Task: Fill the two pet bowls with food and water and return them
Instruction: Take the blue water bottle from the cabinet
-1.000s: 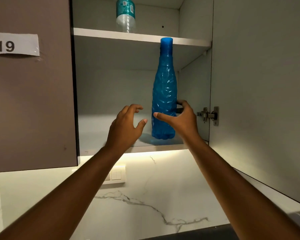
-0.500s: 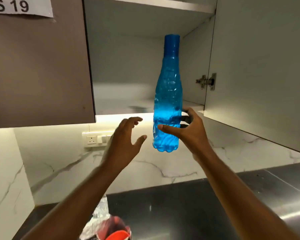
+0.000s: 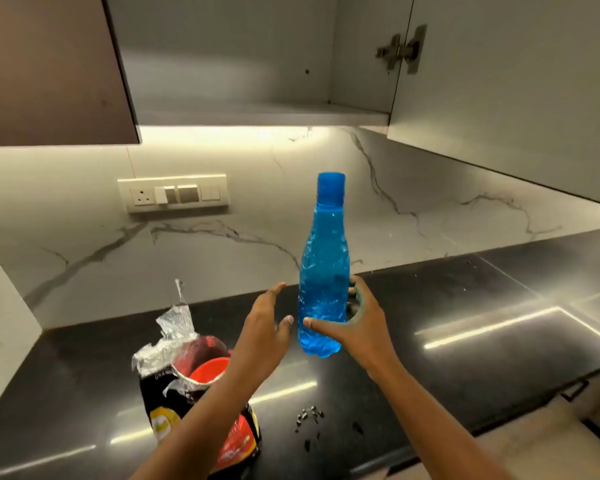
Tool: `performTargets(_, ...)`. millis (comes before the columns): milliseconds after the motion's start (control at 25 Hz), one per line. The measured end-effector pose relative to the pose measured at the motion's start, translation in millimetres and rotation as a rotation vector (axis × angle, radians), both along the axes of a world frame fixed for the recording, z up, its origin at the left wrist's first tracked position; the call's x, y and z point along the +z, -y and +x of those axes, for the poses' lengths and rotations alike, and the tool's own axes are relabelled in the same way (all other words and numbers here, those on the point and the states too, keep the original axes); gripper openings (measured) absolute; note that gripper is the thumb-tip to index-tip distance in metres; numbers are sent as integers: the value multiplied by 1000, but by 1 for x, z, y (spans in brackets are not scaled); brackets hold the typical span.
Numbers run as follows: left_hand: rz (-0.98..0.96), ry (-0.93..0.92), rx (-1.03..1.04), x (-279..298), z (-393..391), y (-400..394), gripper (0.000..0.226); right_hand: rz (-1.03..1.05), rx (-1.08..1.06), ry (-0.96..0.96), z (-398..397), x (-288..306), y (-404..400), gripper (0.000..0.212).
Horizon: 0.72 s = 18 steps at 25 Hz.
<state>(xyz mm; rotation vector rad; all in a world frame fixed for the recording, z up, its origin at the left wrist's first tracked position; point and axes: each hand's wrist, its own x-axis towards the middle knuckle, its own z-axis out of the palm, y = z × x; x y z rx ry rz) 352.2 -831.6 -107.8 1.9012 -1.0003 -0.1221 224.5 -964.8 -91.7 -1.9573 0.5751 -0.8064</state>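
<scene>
My right hand (image 3: 357,320) grips the lower body of a tall blue plastic water bottle (image 3: 323,271), capped and upright, held above the black countertop (image 3: 465,306). My left hand (image 3: 264,327) hovers just left of the bottle with fingers spread, not touching it. An opened black, red and yellow pet food bag (image 3: 194,386) stands on the counter below my left forearm, with a red scoop (image 3: 208,370) inside its mouth. No pet bowls are in view.
Several dark food pellets (image 3: 309,415) lie scattered on the counter near its front edge. An open wall cabinet (image 3: 257,112) hangs above, its door (image 3: 499,81) swung out to the right. A switch and socket plate (image 3: 174,195) sits on the marble backsplash.
My right hand has carried the blue bottle out of the cabinet and down toward the counter. My left hand followed alongside it. The view tilted down, bringing the food bag into sight.
</scene>
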Motion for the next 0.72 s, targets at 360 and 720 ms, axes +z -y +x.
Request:
performTargets(360, 224, -333, -5, -137, -27, 5, 64, 135, -47, -239, -10, -132, 6, 85)
performTargets(720, 306, -483, 85, -191, -25, 4, 63, 158, 39, -313, -3, -197, 13, 84)
